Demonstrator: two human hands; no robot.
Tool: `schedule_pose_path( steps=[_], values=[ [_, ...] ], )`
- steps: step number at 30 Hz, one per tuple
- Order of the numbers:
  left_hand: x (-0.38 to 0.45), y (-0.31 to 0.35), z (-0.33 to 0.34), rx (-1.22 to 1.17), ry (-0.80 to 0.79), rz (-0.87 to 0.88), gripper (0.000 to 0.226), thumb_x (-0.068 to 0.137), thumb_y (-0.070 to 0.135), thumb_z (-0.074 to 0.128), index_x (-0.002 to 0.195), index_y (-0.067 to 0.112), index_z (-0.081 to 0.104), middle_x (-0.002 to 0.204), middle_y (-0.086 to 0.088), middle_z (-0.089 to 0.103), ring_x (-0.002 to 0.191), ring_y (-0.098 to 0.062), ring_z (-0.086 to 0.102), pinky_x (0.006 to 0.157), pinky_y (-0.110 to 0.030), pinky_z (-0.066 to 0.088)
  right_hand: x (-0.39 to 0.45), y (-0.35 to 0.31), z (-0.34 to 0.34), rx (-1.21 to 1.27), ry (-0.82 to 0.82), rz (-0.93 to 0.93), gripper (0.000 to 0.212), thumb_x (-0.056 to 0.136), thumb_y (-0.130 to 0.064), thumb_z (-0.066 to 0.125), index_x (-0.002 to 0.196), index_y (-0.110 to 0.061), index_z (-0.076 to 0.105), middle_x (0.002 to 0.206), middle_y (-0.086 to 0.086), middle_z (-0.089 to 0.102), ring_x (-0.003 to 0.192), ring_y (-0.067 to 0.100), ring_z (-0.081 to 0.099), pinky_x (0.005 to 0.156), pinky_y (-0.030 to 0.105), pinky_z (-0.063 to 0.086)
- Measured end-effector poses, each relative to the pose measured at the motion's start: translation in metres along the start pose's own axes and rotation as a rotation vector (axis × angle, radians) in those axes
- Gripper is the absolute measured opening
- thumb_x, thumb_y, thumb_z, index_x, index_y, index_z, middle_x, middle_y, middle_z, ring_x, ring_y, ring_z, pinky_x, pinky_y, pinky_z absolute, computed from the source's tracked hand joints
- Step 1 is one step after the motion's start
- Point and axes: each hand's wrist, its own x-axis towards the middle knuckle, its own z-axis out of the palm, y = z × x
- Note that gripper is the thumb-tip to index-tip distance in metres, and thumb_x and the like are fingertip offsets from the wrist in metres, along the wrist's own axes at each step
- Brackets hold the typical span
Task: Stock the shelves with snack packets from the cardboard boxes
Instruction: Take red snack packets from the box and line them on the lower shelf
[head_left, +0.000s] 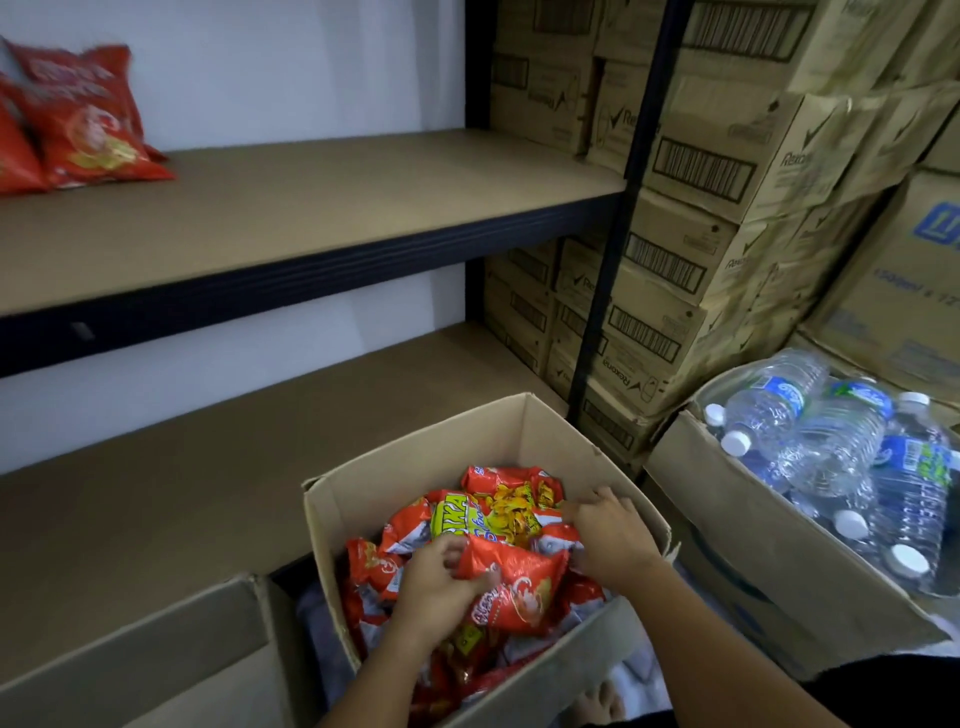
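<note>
Shelving (322, 171) in dark metal with brown boards fills the left side, two levels in view. On the upper board, at the far left, some red snack packets (83, 124) already lie. To the right stand stacked brown cartons (691, 171) with barcodes, and lower right an open box of water bottles (831, 457).

In front of the lower shelf sits the open cardboard box (415, 457), full of red and yellow snack packets lying loosely in a heap. Both hands are inside it. The left hand (441, 582) has its fingers curled around the left edge of the top red packet (514, 577). The right hand (613, 535) is curled at the right edge of the same packet, near the box wall; it appears to pinch it, but its fingertips are partly hidden.

I judge that the packets are very light, soft and full of air, with smooth, slippery film and brittle contents. It is better to hold them at the sealed edges or support them flat, not squeeze the middle.
</note>
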Motion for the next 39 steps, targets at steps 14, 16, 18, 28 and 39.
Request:
schedule_pose_path(
  steps=[14,16,18,28,39],
  values=[
    [-0.078,0.116,-0.148,-0.53,0.563,0.28,0.045,0.051,0.015,0.096,0.091,0.01,0.075,0.084,-0.007,0.077,0.076,-0.017,0.072,0.066,-0.031,0.056,-0.049,-0.124,-0.106,0.518,0.675,-0.298,0.059,0.08,-0.019,0.074,0.129,-0.032,0.043,0.119,-0.014,0.045,0.113,0.011,0.048,0.096,0.034,0.047],
    [-0.092,0.139,-0.169,-0.565,0.61,0.34,0.045,0.051,0.016,0.095,0.09,0.011,0.074,0.083,-0.006,0.077,0.075,-0.015,0.072,0.06,-0.024,0.054,-0.053,-0.148,-0.126,0.484,0.758,-0.334,0.075,0.078,-0.02,0.078,0.14,-0.031,0.038,0.12,-0.013,0.041,0.111,0.011,0.045,0.093,0.029,0.045],
    [-0.105,0.163,-0.189,-0.572,0.651,0.398,0.045,0.052,0.016,0.095,0.091,0.014,0.073,0.084,-0.006,0.077,0.076,-0.015,0.072,0.059,-0.022,0.054,-0.055,-0.171,-0.146,0.451,0.858,-0.371,0.08,0.072,-0.021,0.084,0.139,-0.027,0.041,0.116,-0.006,0.044,0.105,0.016,0.048,0.084,0.032,0.049],
    [-0.145,0.257,-0.291,-0.493,0.833,0.587,0.082,0.038,0.047,0.1,0.107,0.037,0.056,0.107,0.001,0.071,0.097,-0.017,0.072,0.081,-0.046,0.061,-0.051,-0.282,-0.25,0.833,0.89,-0.462,0.057,0.083,-0.033,0.077,0.125,-0.024,0.039,0.136,-0.003,0.036,0.124,0.014,0.046,0.093,0.032,0.052],
    [-0.108,0.285,-0.345,-0.401,0.935,0.632,0.064,0.076,0.026,0.085,0.133,0.023,0.057,0.101,0.024,0.059,0.104,0.0,0.058,0.094,-0.029,0.048,0.006,-0.368,-0.304,0.878,0.76,-0.482,0.074,0.087,-0.054,0.046,0.15,-0.038,0.011,0.145,0.0,0.02,0.131,0.019,0.024,0.111,0.043,0.025]
  ],
)
